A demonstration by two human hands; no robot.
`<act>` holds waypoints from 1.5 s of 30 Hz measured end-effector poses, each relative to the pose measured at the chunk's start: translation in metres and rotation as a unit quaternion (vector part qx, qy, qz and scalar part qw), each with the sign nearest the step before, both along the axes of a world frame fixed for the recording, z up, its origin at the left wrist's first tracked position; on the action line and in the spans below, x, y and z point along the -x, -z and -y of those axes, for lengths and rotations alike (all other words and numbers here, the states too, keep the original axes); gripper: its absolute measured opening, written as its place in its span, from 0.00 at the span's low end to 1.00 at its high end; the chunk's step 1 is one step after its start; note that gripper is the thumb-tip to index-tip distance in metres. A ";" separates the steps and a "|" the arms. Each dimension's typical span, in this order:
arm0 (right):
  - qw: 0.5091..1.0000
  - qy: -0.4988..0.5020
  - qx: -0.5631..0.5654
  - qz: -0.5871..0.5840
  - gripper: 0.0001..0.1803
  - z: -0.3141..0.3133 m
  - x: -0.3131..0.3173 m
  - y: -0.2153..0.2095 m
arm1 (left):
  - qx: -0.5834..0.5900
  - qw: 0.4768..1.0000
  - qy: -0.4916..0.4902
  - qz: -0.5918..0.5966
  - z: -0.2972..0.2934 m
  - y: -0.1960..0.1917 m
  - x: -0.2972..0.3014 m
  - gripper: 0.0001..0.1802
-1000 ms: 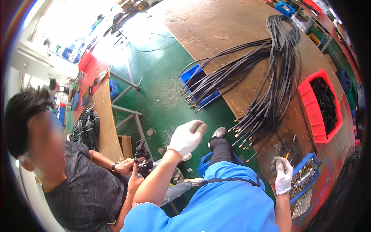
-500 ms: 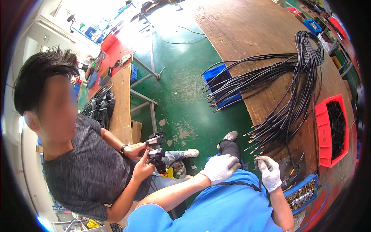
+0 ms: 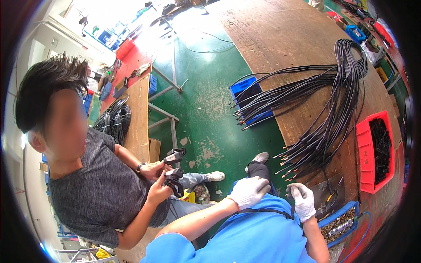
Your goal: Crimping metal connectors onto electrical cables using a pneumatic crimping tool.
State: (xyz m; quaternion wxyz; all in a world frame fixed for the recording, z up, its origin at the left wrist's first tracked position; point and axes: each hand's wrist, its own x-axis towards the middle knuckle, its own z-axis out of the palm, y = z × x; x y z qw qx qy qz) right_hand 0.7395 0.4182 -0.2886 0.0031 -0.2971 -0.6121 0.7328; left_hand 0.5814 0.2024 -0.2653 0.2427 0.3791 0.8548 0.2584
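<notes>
My left hand (image 3: 251,192), in a white knit glove, lies over my blue-clad lap with its fingers curled together. Its palm side is hidden. At the table's near edge, my right hand (image 3: 302,202) wears a matching glove with greyed fingertips. Its thumb and fingers are bent towards each other; any small thing between them is too unclear to name. Just beyond it, a large bundle of black cables (image 3: 326,118) is draped on the wooden table (image 3: 280,48), with bare copper-coloured ends pointing towards me.
A red bin (image 3: 365,153) of black parts stands at right, and a blue tray (image 3: 335,221) of small brass-coloured pieces nearer me. Pliers (image 3: 332,195) lie between. Under other cable ends is a blue bin (image 3: 245,85). At left, another person (image 3: 109,184) holds black strapped devices (image 3: 174,165).
My right hand has shifted slightly left and down, while the view has moved a little. The left hand keeps nearly the same pose. The other person still holds the devices.
</notes>
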 end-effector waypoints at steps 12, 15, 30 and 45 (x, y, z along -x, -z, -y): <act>1.000 -0.010 0.020 0.019 0.12 0.001 0.003 0.000 | -0.003 1.000 0.006 0.015 -0.004 0.001 -0.002 0.14; 0.999 -0.017 0.023 0.024 0.12 0.002 0.006 -0.002 | -0.010 1.000 -0.004 0.005 -0.002 -0.002 -0.003 0.14; 0.997 -0.060 0.043 0.005 0.14 0.006 0.024 -0.008 | -0.035 0.996 -0.088 -0.003 0.017 0.010 -0.010 0.16; 0.998 0.029 0.037 0.045 0.15 -0.004 -0.018 0.013 | 0.416 0.901 0.048 0.113 0.059 0.046 0.022 0.28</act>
